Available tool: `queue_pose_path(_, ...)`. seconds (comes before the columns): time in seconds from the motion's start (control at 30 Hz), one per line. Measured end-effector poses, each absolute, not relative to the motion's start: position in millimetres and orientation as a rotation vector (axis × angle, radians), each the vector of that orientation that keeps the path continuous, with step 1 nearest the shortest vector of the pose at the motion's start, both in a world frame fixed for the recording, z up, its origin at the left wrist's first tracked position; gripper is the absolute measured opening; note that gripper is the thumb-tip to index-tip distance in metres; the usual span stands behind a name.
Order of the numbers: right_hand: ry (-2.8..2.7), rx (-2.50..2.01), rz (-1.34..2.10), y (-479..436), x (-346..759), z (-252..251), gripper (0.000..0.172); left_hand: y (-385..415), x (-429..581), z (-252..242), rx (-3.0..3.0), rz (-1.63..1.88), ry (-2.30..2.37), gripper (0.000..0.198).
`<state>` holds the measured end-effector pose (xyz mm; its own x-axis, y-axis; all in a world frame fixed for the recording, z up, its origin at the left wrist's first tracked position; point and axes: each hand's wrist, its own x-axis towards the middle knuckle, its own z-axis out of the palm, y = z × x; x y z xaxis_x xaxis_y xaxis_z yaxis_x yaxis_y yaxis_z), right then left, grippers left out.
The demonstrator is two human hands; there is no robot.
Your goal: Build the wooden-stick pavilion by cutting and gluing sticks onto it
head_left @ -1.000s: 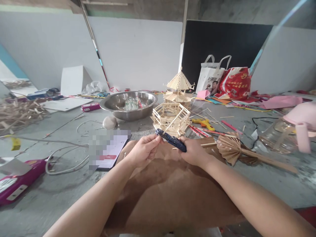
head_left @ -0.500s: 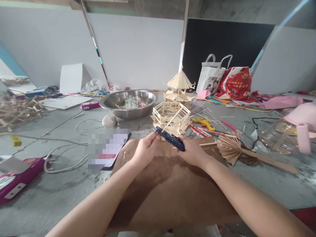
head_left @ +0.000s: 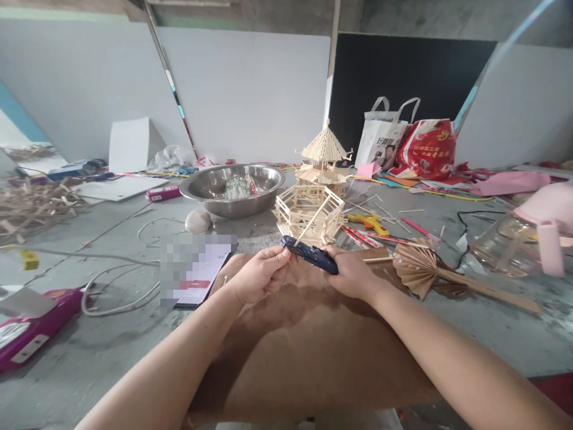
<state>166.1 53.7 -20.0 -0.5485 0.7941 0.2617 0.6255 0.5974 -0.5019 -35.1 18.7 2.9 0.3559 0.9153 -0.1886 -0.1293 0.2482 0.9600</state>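
My right hand (head_left: pixel 351 272) is closed round a dark blue, white-specked tool (head_left: pixel 316 257) that looks like a utility knife. Its far end points left, toward my left hand (head_left: pixel 262 273), whose thumb and fingers pinch together there. From that pinch a thin wooden stick (head_left: pixel 310 224) slants up and right, crossing the tool's tip. Exactly where stick and tool touch is hidden by my fingers. Both hands are above a brown board (head_left: pixel 313 358). Just beyond stands a six-sided frame of wooden sticks (head_left: pixel 286 209), with a stick-built pavilion (head_left: pixel 326 146) behind it.
A steel basin (head_left: pixel 233 206) stands back left, and a phone (head_left: pixel 208 278) lies left of the board. To the right are a yellow glue gun (head_left: pixel 369 224), a folded paper fan (head_left: pixel 416 269) and a pink-lidded jug (head_left: pixel 505 245). Cables and a purple power strip (head_left: pixel 40 328) lie left.
Both hands have come slightly lower. My left hand has turned, its fingers curling in more, and the tool's left end has dropped so that it lies flatter.
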Motion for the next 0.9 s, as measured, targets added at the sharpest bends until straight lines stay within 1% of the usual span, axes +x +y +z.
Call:
queue_pose_path(0.23, -2.395, -1.157, 0.425, 54.4, 165.3, -19.6, 0.017, 17.6, -32.7, 6.4, 1.121, 0.901, 0.998, 0.029)
queue_pose_path(0.33, -2.390, -1.196, 0.398, 55.9, 163.4, -21.2, 0.017, 19.3, -31.2, 3.8, 1.263, 0.984, 1.109, 0.030)
queue_pose_path(0.4, -2.378, -1.219, 0.397, 57.1, 162.1, -21.3, 0.023, 20.3, -29.8, 1.8, 1.358, 1.065, 1.195, 0.030)
queue_pose_path(0.47, -2.368, -1.202, 0.411, 58.0, 161.9, -19.9, 0.034, 20.3, -27.7, 1.1, 1.397, 1.119, 1.218, 0.030)
queue_pose_path(0.53, -2.373, -1.145, 0.425, 58.4, 163.3, -17.1, 0.047, 19.0, -25.3, 2.2, 1.362, 1.126, 1.159, 0.030)
queue_pose_path(0.6, -2.385, -1.089, 0.434, 58.1, 165.9, -13.7, 0.055, 16.7, -22.8, 4.4, 1.278, 1.112, 1.067, 0.029)
queue_pose_path(0.77, -2.429, -0.955, 0.419, 58.7, 170.7, -10.5, 0.063, 10.4, -22.1, 7.9, 1.041, 1.019, 0.847, 0.029)
queue_pose_path(0.9, -2.427, -0.916, 0.298, 65.9, 172.4, -11.3, 0.067, 8.3, -27.2, 7.5, 0.970, 0.921, 0.723, 0.029)
